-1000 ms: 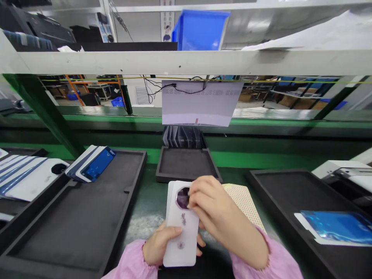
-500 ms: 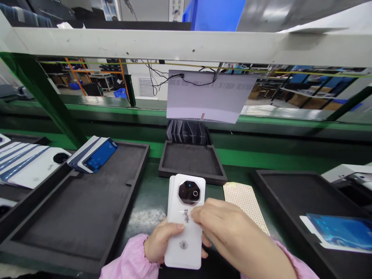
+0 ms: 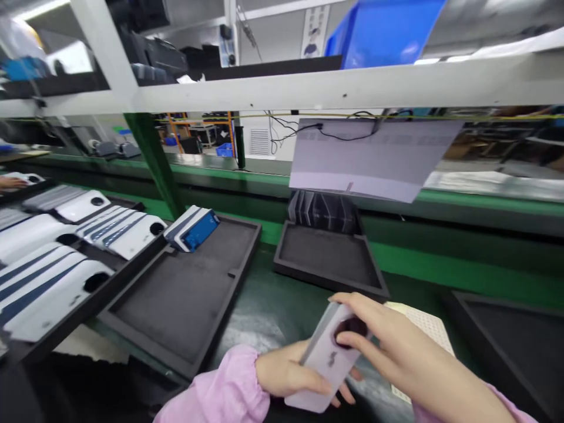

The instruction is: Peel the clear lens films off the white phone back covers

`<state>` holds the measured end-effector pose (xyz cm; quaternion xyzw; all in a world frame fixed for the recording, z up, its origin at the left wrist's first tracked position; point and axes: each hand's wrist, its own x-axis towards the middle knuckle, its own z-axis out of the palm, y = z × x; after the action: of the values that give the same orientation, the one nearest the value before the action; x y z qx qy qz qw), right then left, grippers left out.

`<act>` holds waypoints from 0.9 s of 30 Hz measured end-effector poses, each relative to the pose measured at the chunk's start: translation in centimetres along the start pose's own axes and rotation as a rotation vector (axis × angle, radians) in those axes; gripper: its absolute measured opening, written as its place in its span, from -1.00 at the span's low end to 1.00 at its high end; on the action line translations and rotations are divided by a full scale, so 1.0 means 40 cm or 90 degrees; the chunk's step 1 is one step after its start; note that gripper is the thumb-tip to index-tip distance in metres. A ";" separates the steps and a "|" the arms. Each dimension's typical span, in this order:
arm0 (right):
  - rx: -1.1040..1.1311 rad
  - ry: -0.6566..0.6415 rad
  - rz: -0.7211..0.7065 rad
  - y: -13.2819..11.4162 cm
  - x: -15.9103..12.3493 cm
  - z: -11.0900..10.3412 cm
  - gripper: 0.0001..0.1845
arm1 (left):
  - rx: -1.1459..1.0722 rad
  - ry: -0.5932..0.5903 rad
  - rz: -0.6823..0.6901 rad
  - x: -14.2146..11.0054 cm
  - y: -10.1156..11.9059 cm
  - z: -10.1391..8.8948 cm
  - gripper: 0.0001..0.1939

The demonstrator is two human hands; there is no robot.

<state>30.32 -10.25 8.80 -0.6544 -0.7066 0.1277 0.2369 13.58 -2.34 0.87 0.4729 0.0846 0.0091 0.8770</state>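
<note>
"Far left first?"

"Rows of white panels (image 3: pixel 134 235) leaning in dark trays, one tray's right edge (image 3: pixel 97 296) running beside the next, a black tray (image 3: pixel 185 299). In that one's far-left corner, a small stack (image 3: pixel 194 229), blue on its near face."

"Then the hands?"

"Left hand (image 3: pixel 286 370), pink cuff: thumb flat on the face of a white phone-shaped panel (image 3: pixel 329 354), fingers behind it, tips spread past its right edge. Panel tilted, held above the counter (image 3: pixel 264 294), in front of the small tray's (image 3: pixel 326 252) near edge. Striped dark stack (image 3: pixel 321 210) along that tray's far edge."

"Right hand (image 3: pixel 392 335)?"

"Pinching the panel's top end: thumb over the dark round patch, forefinger at the top edge. Other fingers, cannot tell."

"Beyond it?"

"Dotted sheet (image 3: pixel 423 323), partly under the forearm. Last, a dark tray (image 3: pixel 520 329), its near-right corner out of sight."
</note>
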 end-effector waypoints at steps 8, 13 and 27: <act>0.139 -0.083 0.008 -0.002 0.017 -0.030 -0.75 | -0.011 -0.039 -0.012 -0.060 -0.036 0.023 -0.37; 0.229 -0.102 -0.052 -0.008 0.047 -0.027 -0.67 | -0.068 0.104 -0.010 -0.110 -0.038 0.072 -0.55; 0.194 -0.008 -0.069 -0.034 0.048 0.034 -0.43 | 0.509 0.430 -0.071 -0.243 0.152 0.019 -0.47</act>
<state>28.40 -8.33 8.65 -0.5710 -0.7149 0.2247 0.3353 4.50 -0.55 7.68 0.7358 0.3846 0.0816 0.5513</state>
